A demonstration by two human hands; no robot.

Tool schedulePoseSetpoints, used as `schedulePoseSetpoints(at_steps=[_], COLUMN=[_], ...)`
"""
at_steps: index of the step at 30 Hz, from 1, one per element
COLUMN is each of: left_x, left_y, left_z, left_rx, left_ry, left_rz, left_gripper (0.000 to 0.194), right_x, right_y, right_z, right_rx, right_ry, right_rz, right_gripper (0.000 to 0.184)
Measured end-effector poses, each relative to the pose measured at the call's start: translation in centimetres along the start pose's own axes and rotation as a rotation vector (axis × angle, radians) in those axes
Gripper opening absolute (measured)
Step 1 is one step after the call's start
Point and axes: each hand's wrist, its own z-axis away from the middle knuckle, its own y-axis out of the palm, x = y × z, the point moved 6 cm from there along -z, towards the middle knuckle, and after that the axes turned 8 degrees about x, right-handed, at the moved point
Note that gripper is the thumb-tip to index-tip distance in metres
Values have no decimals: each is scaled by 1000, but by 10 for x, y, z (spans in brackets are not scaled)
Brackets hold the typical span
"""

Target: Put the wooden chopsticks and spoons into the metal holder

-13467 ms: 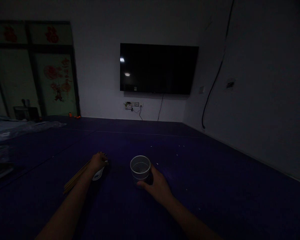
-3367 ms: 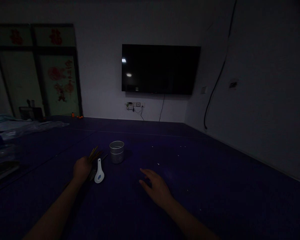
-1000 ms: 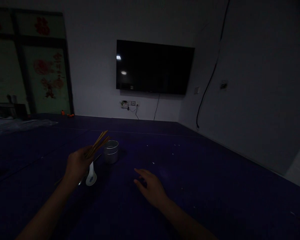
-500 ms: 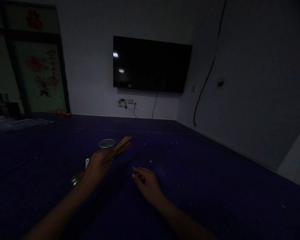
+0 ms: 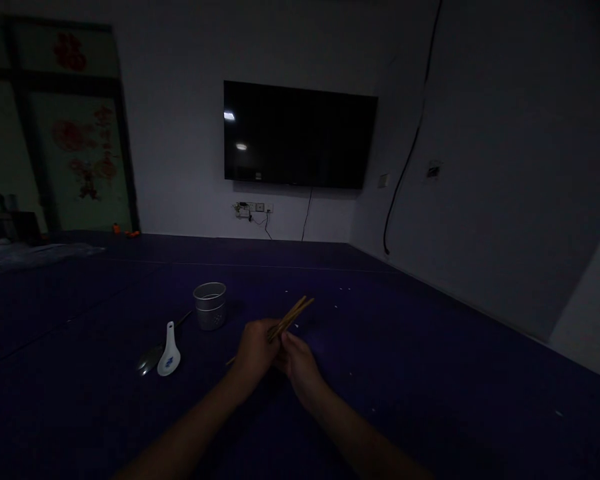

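Observation:
My left hand is closed round a bundle of wooden chopsticks, whose tips point up and to the right. My right hand is right beside it, its fingers touching the bundle near the left hand. To the left on the dark blue surface stands a small metal cup. A white ceramic spoon with a blue mark lies nearer me, and a metal spoon lies next to it.
A black television hangs on the white back wall above a socket strip. A cable runs down the right wall. Crumpled plastic sheeting lies far left, in front of glass doors with red paper decorations. The room is dim.
My left hand carried the chopsticks up from beside the spoon and to the right, past the cup. My right hand lifted from the surface and met the bundle.

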Motion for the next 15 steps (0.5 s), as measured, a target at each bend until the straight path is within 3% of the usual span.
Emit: schedulePoseSetpoints(at_steps=[8, 15], left_x=[11, 41], left_y=[15, 18], left_z=[-2, 3], left_rx=[-1, 35], left_ry=[-28, -218], left_rz=[174, 778], left_gripper=[30, 33], right_x=[2, 3], right_y=[-13, -14], right_z=[2, 1], right_rx=[-48, -53], right_ry=[12, 32], right_rz=[66, 136], right_gripper=[49, 52])
